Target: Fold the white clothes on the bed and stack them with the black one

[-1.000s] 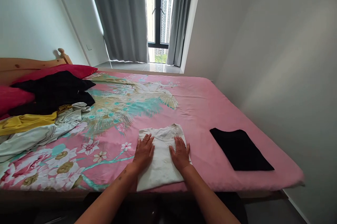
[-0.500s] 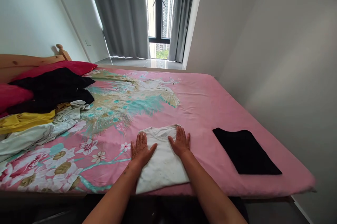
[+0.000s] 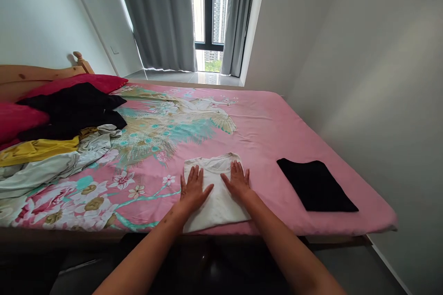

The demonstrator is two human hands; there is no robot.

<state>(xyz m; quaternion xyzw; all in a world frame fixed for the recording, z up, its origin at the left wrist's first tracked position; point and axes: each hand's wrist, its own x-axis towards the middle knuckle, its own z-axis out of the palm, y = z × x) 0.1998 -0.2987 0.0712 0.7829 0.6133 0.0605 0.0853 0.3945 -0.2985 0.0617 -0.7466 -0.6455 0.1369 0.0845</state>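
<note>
Since earlier: both hands have stayed flat on the folded white shirt and sit a little nearer its collar end; the view has shifted slightly.
Left hand (image 3: 194, 187): palm down, fingers spread and straight, pressing on the left half of the shirt; it grips nothing.
Right hand (image 3: 237, 180): palm down, fingers spread, flat on the right half of the shirt, thumb pointing toward the left hand; it grips nothing.
Folded white shirt (image 3: 215, 200): lies on the bed close to its near edge, collar end toward 12 o'clock, lower end toward 6 o'clock; the two hands lie side by side on it with a strip of cloth between them.
Bed (image 3: 263, 133): pink sheet with a flower and bird print, carrying all the clothes.
Folded black garment (image 3: 315, 185): flat on the sheet at 3 o'clock from the white shirt, apart from it, near the bed's right edge.
Loose clothes pile (image 3: 51, 147): black, yellow and pale grey pieces heaped at 9 to 10 o'clock, well apart from the hands.
Red pillows (image 3: 20, 117): by the wooden headboard, partly under the black cloth.
Window with grey curtains (image 3: 207, 9): at 12 o'clock beyond the bed.
</note>
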